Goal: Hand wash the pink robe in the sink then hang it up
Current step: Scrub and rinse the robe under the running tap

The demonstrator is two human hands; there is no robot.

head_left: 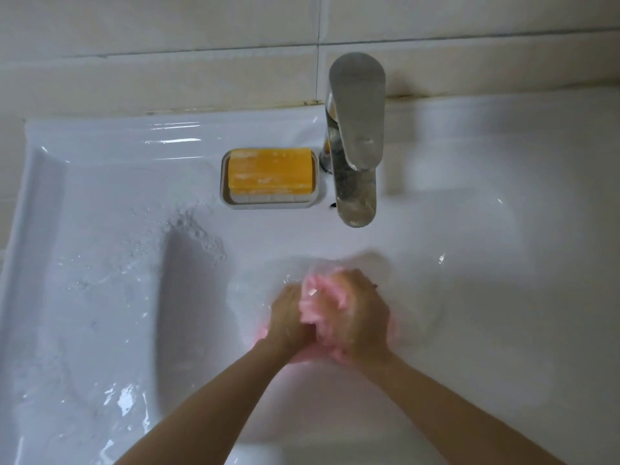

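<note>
Fingers: both sets are curled tight round the cloth. It's all a bit blurry, so I can't pick out single fingers.
Left hand [290, 317]: grips the left side of the wad, back of the hand facing up.
Right hand [364, 322]: grips the right side, pressed right up against the left hand, with pink poking out between its fingers.
Robe [313, 307]: scrunched into a small pink wad between the two hands, with a bit more pink showing under the wrists. It's down in the basin, out in front of the tap spout.
Forearms: bare, coming in from the sink's front edge and meeting in a V at the wad.
Water: there's a shallow shimmer in the basin round the hands, mostly on the left side.
Sink [100, 182]: white, glossy and wet all over.
Suds [198, 233]: bubbles and splashes on the left ledge, right by the basin's back left corner, with more wet streaks running toward the front left corner.
Soap [270, 169]: orange bar lying flat in its dish [271, 205], which is white and sits on the back ledge just left of the tap.
Tap [355, 139]: chrome, standing at the sink's back edge, spout reaching out over the basin.
Wall [167, 45]: beige tiles behind the sink.
</note>
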